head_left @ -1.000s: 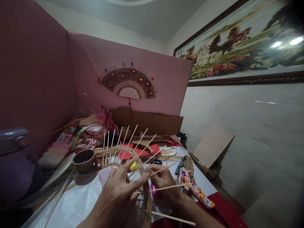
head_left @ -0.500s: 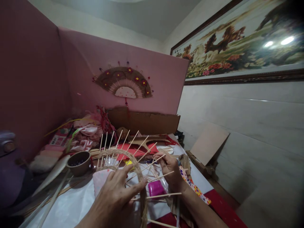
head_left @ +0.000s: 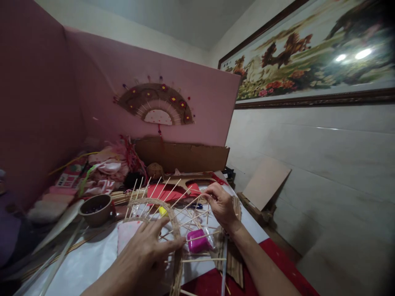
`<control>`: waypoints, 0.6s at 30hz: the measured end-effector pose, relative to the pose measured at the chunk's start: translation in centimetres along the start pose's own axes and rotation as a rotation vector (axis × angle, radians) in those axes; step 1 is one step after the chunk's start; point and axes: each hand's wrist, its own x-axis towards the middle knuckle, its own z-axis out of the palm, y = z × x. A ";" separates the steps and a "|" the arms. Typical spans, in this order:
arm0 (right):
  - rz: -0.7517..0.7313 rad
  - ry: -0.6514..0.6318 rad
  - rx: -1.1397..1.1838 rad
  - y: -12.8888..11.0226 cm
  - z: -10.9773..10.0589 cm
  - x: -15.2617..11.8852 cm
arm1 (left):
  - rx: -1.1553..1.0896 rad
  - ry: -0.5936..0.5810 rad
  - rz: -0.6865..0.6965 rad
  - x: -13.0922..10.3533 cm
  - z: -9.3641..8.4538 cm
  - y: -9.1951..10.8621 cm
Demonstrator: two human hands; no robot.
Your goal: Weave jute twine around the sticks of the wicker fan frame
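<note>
Head cam: twine-&-stick frame (head_left: 171, 214) over tbl (head_left: 83, 257), btwn hands. L hand (head_left: 145, 248) spread, thumb on twine band (head_left: 177, 263); R hand (head_left: 219, 205) pinches a stick (head_left: 191, 211) nr its tip. Prob. light, springy; thin sticks may snap, so best grip = band.

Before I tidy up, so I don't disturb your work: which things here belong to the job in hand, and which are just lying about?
In use:
fibre band, touched by the left hand
thin sticks crossing it, the right hand at one's tip
spotted piece beside the left hand, probably

Apparently lying about:
brown bowl
magenta packet
red paper
cardboard behind
</note>
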 end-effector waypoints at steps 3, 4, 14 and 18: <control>0.004 0.021 0.051 0.4 0.1 0.5 | -0.034 -0.027 -0.002 -0.1 -0.1 0.2; 0.019 0.021 0.072 0.6 0.1 0.7 | -0.048 -0.033 -0.004 -0.2 -0.1 0.3; 0.163 -0.143 0.200 1.8 1.8 -0.1 | -0.136 0.060 0.013 0.0 -0.4 0.9; 0.152 -0.247 0.219 0.9 2.8 -0.8 | -0.061 0.125 0.056 0.3 -0.8 1.0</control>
